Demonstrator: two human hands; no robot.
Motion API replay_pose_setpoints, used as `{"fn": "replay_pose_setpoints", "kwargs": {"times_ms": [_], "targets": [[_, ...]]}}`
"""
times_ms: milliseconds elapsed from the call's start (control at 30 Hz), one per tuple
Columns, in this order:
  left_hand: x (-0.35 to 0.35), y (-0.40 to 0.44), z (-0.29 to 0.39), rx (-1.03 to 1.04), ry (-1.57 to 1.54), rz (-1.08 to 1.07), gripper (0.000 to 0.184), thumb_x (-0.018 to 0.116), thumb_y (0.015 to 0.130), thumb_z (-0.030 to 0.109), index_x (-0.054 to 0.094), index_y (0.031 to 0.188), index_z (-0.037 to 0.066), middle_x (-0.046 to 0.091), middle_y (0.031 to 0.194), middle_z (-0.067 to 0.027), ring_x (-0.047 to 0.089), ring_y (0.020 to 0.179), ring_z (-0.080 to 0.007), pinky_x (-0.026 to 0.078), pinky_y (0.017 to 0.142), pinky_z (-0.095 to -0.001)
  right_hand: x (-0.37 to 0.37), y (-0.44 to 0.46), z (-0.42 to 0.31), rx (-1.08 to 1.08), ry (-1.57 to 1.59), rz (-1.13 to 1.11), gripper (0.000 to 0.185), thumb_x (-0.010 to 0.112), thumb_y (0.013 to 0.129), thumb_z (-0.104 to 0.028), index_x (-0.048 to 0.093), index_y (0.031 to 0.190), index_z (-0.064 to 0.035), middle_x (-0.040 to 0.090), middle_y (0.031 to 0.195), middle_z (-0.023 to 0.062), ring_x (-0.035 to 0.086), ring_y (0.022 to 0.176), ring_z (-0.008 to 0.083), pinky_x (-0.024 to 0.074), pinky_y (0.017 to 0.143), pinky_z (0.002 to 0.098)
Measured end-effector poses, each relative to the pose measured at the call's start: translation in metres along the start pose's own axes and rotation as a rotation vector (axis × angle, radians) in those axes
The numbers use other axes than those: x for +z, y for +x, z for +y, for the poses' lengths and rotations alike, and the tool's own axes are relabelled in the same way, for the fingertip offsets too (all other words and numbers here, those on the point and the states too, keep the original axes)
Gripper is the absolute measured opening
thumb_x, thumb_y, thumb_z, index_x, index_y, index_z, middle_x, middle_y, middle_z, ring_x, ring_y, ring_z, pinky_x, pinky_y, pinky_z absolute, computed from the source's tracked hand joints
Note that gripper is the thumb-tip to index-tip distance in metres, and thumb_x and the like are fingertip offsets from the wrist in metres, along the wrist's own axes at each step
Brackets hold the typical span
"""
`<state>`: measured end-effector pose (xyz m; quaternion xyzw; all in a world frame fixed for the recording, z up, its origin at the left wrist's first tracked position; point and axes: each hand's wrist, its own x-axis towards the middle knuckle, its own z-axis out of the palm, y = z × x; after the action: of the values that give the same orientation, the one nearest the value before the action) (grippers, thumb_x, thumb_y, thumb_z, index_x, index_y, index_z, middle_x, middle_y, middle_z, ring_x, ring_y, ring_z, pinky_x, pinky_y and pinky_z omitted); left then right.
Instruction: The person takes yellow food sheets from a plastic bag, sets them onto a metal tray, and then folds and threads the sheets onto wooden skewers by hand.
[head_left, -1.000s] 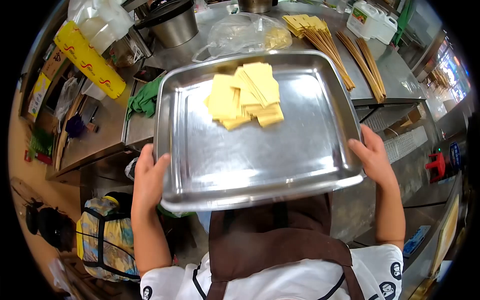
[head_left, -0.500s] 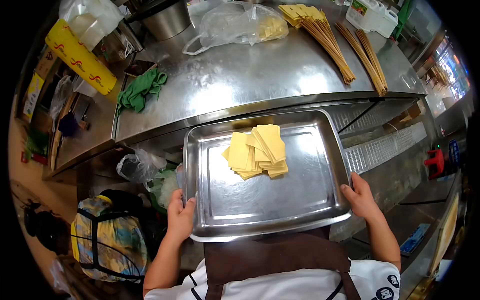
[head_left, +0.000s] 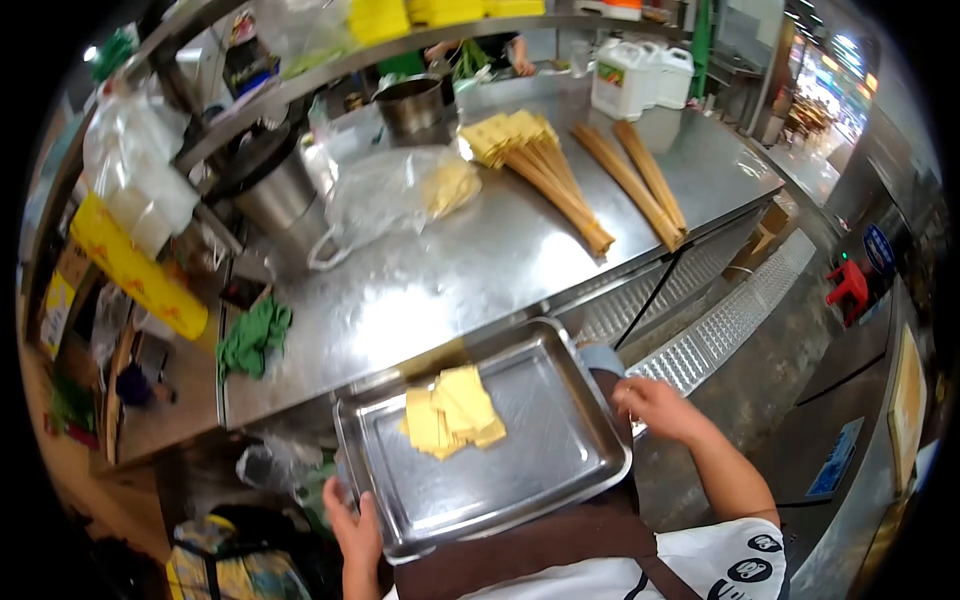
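A rectangular steel tray (head_left: 540, 470) is tilted in front of my apron, its far edge by the front of the steel counter. Thin yellow food sheets (head_left: 452, 412) lie in a loose overlapping pile in its left half. My left hand (head_left: 352, 525) grips the tray's near left side, thumb at the rim and fingers outside. Just off the tray's right rim is my right hand (head_left: 660, 408), its fingers curled and a little blurred. Whether anything is in them I cannot make out.
On the counter (head_left: 400, 325) lie a clear plastic bag (head_left: 385, 195), skewers with yellow sheets (head_left: 555, 185), bare skewer bundles (head_left: 635, 190) and a green cloth (head_left: 255, 338). White jugs (head_left: 640, 78) and a pot (head_left: 410, 105) stand behind. Another person's hand (head_left: 523, 66) shows across the counter.
My right hand has come off the tray's right rim. The tray now sits lower left in view and is tilted, with my left hand still on it. The view has swung up, showing more counter.
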<state>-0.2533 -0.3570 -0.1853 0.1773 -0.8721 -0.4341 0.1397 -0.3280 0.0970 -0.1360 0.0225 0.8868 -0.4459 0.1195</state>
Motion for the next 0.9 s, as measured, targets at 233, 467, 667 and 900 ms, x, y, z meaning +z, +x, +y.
{"fn": "replay_pose_setpoints", "kwargs": {"times_ms": [233, 467, 667, 900], "targets": [[0.024, 0.029, 0.078, 0.374, -0.264, 0.013, 0.042, 0.051, 0.079, -0.007, 0.047, 0.120, -0.002, 0.045, 0.132, -0.0152, 0.045, 0.121, -0.0251, 0.035, 0.100, -0.0350, -0.108, 0.135, -0.012, -0.359, -0.359, 1.008, 0.037, 0.062, 0.080, -0.015, 0.053, 0.111, 0.0018, 0.059, 0.105, 0.0203, 0.055, 0.099, 0.0363, 0.0441, 0.086, 0.0415], [0.058, 0.035, 0.134, 0.660, -0.004, -0.296, 0.028, 0.061, 0.084, 0.007, 0.059, 0.111, 0.003, 0.055, 0.119, -0.0163, 0.051, 0.113, -0.0305, 0.039, 0.097, -0.0375, -0.135, 0.268, -0.010, 0.019, -0.745, 0.784, 0.038, 0.064, 0.079, -0.020, 0.051, 0.106, 0.0028, 0.059, 0.105, 0.0237, 0.058, 0.095, 0.0384, 0.0476, 0.082, 0.0424], [0.058, 0.053, 0.159, 0.433, -0.132, -0.507, 0.023, 0.055, 0.087, 0.005, 0.062, 0.108, 0.002, 0.062, 0.113, -0.0124, 0.056, 0.108, -0.0258, 0.041, 0.095, -0.0349, -0.164, 0.288, -0.014, 0.127, -0.651, 0.641, 0.030, 0.059, 0.078, -0.015, 0.054, 0.102, 0.0030, 0.063, 0.091, 0.0203, 0.064, 0.079, 0.0329, 0.0518, 0.070, 0.0413], [0.079, 0.091, 0.163, 0.322, -0.280, -0.712, 0.024, 0.053, 0.090, 0.009, 0.062, 0.112, 0.005, 0.064, 0.110, -0.0115, 0.059, 0.106, -0.0226, 0.044, 0.092, -0.0319, -0.147, 0.180, -0.057, -0.215, 0.851, 0.400, 0.034, 0.057, 0.082, -0.014, 0.047, 0.110, 0.0024, 0.058, 0.083, 0.0085, 0.060, 0.062, 0.0200, 0.0526, 0.052, 0.0315]]}}
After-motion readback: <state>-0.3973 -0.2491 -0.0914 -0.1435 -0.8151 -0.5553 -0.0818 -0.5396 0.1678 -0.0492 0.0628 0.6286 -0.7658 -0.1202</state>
